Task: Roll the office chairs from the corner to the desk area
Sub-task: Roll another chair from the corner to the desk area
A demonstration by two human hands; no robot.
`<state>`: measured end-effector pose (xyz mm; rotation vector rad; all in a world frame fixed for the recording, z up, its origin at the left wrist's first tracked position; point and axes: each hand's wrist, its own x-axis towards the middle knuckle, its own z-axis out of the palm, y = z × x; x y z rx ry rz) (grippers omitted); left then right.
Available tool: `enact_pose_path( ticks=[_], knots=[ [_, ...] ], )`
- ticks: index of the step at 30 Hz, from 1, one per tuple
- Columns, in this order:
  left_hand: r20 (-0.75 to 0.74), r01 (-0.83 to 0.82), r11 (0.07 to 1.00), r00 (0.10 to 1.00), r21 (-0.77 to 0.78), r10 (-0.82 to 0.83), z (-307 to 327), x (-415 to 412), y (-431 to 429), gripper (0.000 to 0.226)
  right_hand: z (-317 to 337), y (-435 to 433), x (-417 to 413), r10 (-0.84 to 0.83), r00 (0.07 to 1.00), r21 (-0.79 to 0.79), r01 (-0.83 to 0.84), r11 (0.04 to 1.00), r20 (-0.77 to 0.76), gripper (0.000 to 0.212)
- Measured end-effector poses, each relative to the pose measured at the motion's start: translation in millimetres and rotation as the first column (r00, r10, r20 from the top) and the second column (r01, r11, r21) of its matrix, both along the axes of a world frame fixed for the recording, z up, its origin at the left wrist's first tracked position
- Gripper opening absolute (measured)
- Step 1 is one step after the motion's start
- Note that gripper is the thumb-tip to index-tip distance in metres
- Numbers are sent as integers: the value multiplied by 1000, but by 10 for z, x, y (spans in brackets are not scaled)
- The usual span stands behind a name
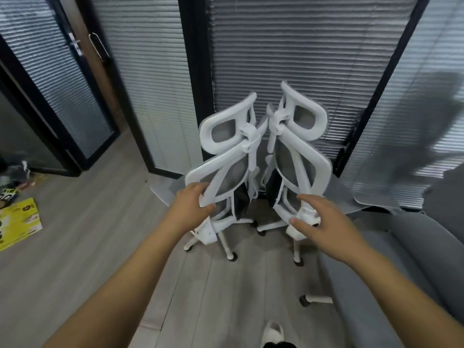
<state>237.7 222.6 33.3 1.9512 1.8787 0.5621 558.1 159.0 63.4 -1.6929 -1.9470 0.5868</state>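
Observation:
Two white-framed office chairs with grey mesh backs stand side by side in a corner, their backs toward me. My left hand (194, 205) grips the left edge of the left chair (226, 156) at its backrest frame. My right hand (324, 222) hovers with fingers spread over the lower right frame of the right chair (298, 146), touching or almost touching it. The wheeled star bases show below both chairs.
Walls of glass with closed blinds (288, 59) stand behind the chairs. A glass door (62, 84) is at the left. A grey sofa (401, 259) fills the right. A yellow box (18, 222) and clutter lie on the wood floor at the left.

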Motion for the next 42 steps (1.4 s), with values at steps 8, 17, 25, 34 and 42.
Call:
enact_pose_path(
  ticks=[8, 17, 25, 34, 42],
  knots=[
    [-249, -24, 998, 968, -65, 7, -315, -5, 1922, 64, -257, 2652, -29, 185, 933, -70, -171, 983, 308, 78],
    [-296, 192, 981, 939, 29, -175, -476, -422, 2404, 50, -332, 4952, -311, 297, 753, -170, -243, 955, 588, 72],
    [-251, 332, 943, 914, 16, -317, -520, -1191, 2446, 51, -479, 4782, -562, 288, 751, -125, -268, 955, 594, 58],
    [-236, 486, 866, 861, 118, -451, -602, -2435, 2393, 52, -606, 3630, -1355, 122, 912, -61, -107, 992, 392, 60],
    [-126, 329, 944, 937, -2, -327, -616, -3118, 2027, 61, -765, 2769, -2233, -31, 953, 25, 24, 999, 301, 61]
  ],
)
